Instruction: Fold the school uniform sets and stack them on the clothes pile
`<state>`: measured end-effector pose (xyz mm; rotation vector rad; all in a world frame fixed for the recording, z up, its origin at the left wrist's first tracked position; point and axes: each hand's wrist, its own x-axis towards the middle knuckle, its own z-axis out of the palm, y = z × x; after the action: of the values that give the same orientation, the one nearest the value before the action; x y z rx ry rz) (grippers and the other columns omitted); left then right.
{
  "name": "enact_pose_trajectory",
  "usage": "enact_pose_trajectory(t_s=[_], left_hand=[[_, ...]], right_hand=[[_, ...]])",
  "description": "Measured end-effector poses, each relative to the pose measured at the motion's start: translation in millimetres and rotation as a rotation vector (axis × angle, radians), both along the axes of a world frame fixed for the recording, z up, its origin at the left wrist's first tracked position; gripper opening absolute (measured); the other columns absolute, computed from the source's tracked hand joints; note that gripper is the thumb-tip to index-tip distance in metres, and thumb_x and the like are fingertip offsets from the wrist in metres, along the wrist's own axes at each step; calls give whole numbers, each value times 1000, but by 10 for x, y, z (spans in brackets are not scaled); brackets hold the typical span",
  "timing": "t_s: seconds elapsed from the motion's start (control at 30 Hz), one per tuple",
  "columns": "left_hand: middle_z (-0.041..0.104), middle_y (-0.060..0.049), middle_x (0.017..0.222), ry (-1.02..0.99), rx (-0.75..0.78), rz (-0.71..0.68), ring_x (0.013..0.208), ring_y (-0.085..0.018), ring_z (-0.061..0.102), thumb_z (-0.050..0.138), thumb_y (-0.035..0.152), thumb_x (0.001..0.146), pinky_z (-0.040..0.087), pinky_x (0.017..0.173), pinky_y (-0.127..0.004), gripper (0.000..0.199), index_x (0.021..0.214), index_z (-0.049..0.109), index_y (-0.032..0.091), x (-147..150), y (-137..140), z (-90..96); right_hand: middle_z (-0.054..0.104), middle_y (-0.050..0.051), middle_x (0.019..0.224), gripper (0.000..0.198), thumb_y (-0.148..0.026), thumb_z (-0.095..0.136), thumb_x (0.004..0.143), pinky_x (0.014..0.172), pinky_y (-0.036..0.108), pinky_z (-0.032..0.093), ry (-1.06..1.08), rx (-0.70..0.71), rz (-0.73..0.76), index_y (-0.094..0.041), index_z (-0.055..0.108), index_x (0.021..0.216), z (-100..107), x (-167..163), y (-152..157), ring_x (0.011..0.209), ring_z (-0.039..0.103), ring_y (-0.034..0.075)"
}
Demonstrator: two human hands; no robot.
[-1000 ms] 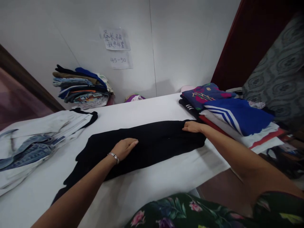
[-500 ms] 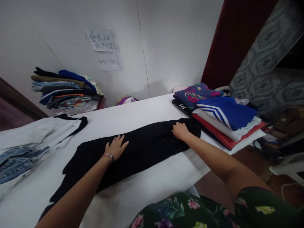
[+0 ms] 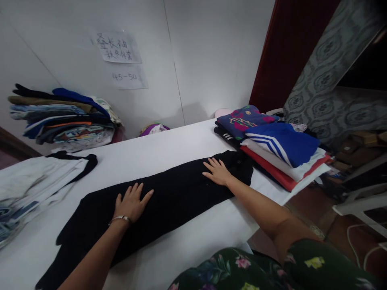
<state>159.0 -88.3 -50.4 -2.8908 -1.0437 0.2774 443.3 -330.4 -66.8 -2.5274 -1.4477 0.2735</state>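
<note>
Garment of black cloth [image 3: 175, 193] lies flat, seemingly not yet compact, beneath the left grip [image 3: 130, 203] and right grip [image 3: 218, 172], both spread open, grasping nothing.

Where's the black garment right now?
In the head view, the black garment lies across the white table, between the white clothes at left and the folded stack at right.

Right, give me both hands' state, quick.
Left hand: open, palm down on the long black cloth garment.
Right hand: open, palm down on the same garment, gripping nothing.
</note>
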Motion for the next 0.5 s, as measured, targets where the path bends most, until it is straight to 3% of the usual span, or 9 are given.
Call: enact_pose_trajectory(t_s=[0.27,0.43,0.5], left_hand=[[34,-5,151,27,20,-22,139,-35,26,28,31,92,22,107,-59,48,134,51,35,10,5,7],[32,-10,152,-77,-43,63,140,-33,24,22,48,92,20,109,-58,58,142,42,25,33,-17,-5],[27,-11,154,-101,-77,119,142,-31,21,21,55,91,18,111,-55,67,145,36,19,43,-55,4]], right_hand=[[19,10,156,73,-68,22,90,115,47,4,9,18,-20,-24,28,148,64,-4,26,145,7,26],[24,14,154,67,-60,30,92,114,44,17,118,-29,-3,-20,33,146,252,-79,-47,143,17,27],[24,13,154,67,-60,32,92,113,47,18,63,6,-10,-21,34,146,275,-119,-155,143,19,29]])
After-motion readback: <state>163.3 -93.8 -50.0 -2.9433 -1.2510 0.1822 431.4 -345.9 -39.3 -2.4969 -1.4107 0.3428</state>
